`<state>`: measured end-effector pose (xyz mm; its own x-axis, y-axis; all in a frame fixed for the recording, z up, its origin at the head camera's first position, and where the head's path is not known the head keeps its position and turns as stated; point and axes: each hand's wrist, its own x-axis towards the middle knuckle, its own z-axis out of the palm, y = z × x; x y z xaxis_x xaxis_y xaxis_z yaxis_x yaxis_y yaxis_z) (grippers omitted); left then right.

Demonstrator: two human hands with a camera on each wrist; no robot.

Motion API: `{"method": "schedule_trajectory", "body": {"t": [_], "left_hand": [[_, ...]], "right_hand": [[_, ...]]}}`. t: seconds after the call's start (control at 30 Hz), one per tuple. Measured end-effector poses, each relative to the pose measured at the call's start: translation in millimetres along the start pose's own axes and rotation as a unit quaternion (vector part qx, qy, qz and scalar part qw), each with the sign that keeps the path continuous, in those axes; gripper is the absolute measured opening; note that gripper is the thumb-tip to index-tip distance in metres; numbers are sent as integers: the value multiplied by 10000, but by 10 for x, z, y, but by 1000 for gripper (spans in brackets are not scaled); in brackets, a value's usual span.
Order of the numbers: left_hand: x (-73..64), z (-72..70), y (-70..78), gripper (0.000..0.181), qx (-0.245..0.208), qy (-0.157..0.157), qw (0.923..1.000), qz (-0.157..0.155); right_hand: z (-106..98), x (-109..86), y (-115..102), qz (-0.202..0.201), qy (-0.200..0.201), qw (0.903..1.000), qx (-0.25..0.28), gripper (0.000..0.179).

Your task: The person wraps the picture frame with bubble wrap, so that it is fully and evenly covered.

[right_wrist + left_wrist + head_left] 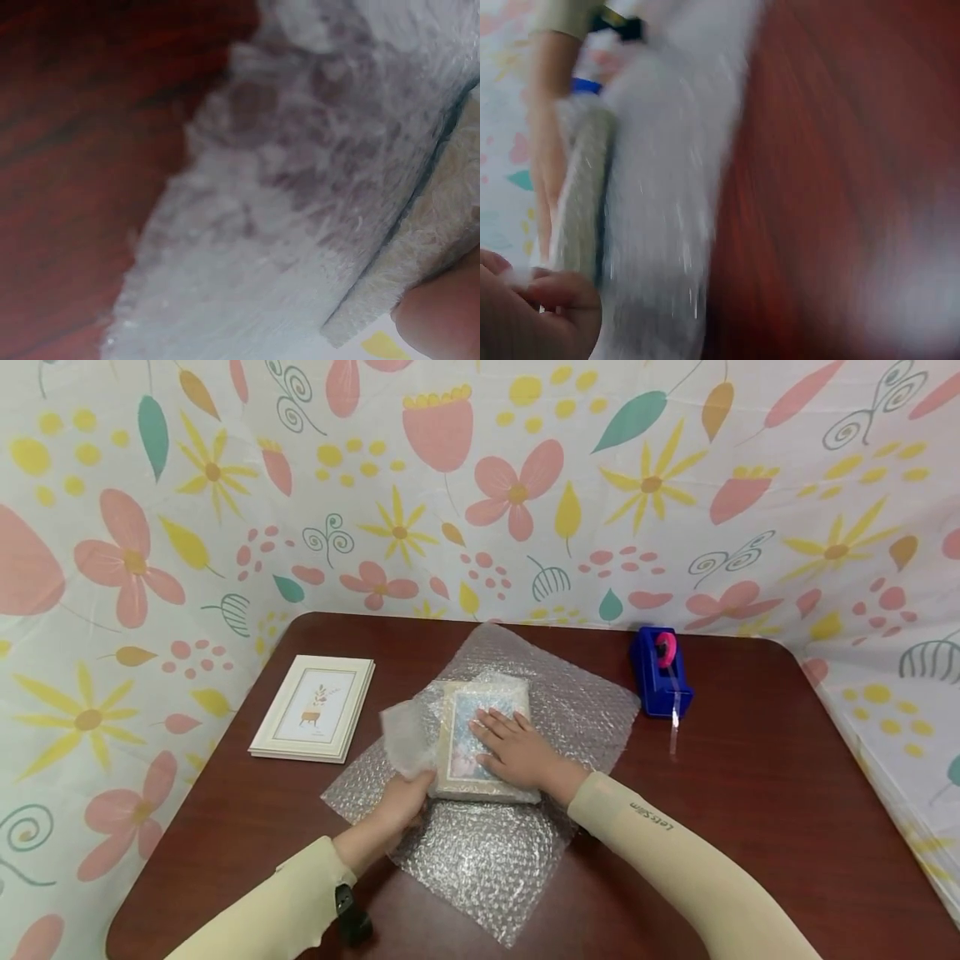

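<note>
Nearest in, two cream fabric sleeves (675, 868) reach over the dark reddish-brown wooden table (757, 777), the right one lettered, with a small black object (351, 914) by the left cuff. And here's the near corner of a big, clear, glossy sheet of plastic bubble wrap (480, 852), spread out flat and pointing at the person!

Now the left hand (401, 802): it's at the near-left corner of the bundle, thumb and fingers pinching the wrap's edge, a whitish flap rising just beyond. At the centre sits a beige rectangular picture frame (459, 735) with a blue-and-pink picture, lying face up on the sheet, bubble wrap over its face. Across it goes the right hand (517, 752), fingers extended and spread, palm down, pressing on the covered picture. The left wrist view is blurred, but that pinch shows.

Further left, well apart from the bundle, lies a cream-white rectangular frame (313, 703) with a plant print. Off to the right, near the sheet's far-right corner, stands a blue tape dispenser (656, 693) carrying a pink roll core (670, 649), a clear strip (674, 727) hanging off its front. Behind everything, white cloth (517, 556) with pink, yellow and teal flowers and leaves!
</note>
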<state>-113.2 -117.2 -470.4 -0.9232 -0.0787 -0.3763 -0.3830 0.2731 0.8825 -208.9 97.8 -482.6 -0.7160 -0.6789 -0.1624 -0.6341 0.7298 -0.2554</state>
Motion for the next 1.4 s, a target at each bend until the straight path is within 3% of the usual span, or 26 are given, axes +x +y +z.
{"method": "schedule_trajectory", "body": {"t": [0.07,0.13,0.2,0.27,0.33,0.43,0.57,0.67,0.73,0.87,1.13,1.23,1.33,1.4], "left_hand": [[25,-9,17,48,900,32,9941,602],[44,-24,28,55,1610,56,9804,1137],[61,-26,28,58,1867,-34,9730,1360],[64,-11,28,61,1756,-173,9737,1444],[63,18,17,60,1384,-329,9791,1451],[57,79,3,58,523,-548,9890,1269],[54,167,7,59,-288,-627,9917,1081],[77,214,1,59,-351,-708,9875,1361],[91,227,-15,59,20,-717,9837,1651],[105,226,-31,59,962,-750,9686,2167],[137,226,-11,58,2357,-886,9379,2386],[166,230,-12,59,2874,-941,9191,2526],[186,232,-26,60,3374,-997,8956,2721],[193,231,-46,61,3485,-1035,8882,2808]], "right_hand": [[3,4,5,-3,8,10000,-22,63],[2,-1,8,18,-11,10000,-53,63],[4,-6,12,34,-19,10000,-56,63],[5,-10,12,39,-18,10000,-60,63],[15,-2,8,33,1,10000,-64,63],[37,25,6,22,42,9999,-100,63],[61,54,4,16,91,9998,-150,63],[64,57,-5,35,107,9998,-180,62],[64,62,-13,84,83,9997,-223,62],[64,69,-34,109,68,9996,-247,59],[73,51,-35,174,149,9993,-299,52],[63,23,-38,95,262,9989,-366,59],[52,-2,-49,-22,289,9986,-439,65],[54,-9,-53,-58,287,9986,-435,69]]}}
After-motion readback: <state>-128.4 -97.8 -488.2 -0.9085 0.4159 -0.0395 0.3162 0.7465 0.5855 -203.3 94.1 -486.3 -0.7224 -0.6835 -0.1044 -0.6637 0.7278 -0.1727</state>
